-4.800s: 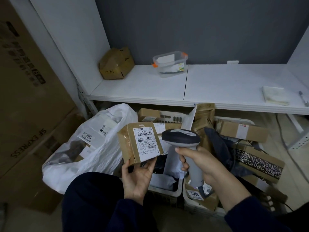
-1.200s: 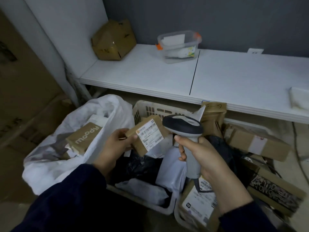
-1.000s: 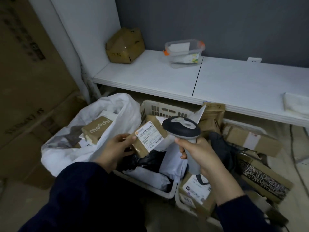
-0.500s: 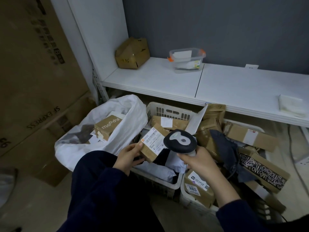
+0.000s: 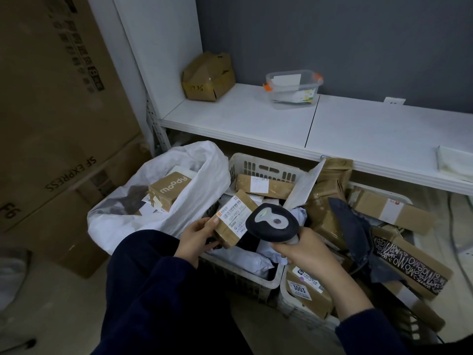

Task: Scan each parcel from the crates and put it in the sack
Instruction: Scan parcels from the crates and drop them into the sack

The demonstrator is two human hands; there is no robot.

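Your left hand point(image 5: 197, 235) grips the small brown parcel point(image 5: 234, 216) label-up over the crate point(image 5: 268, 160), tilted so the scanner point(image 5: 272, 224) clutched in your right hand point(image 5: 304, 248) can read the barcode; sack point(image 5: 202, 193) sits open just beside on your left, ready for the drop

A dark navy long-sleeved top of soft, matte fabric covers both arms. The left sleeve point(image 5: 153, 290) lies in broad, loose folds; the right sleeve point(image 5: 368, 334) ends in a plain cuff. The left hand point(image 5: 197, 239) and right hand point(image 5: 304, 254) are bare.
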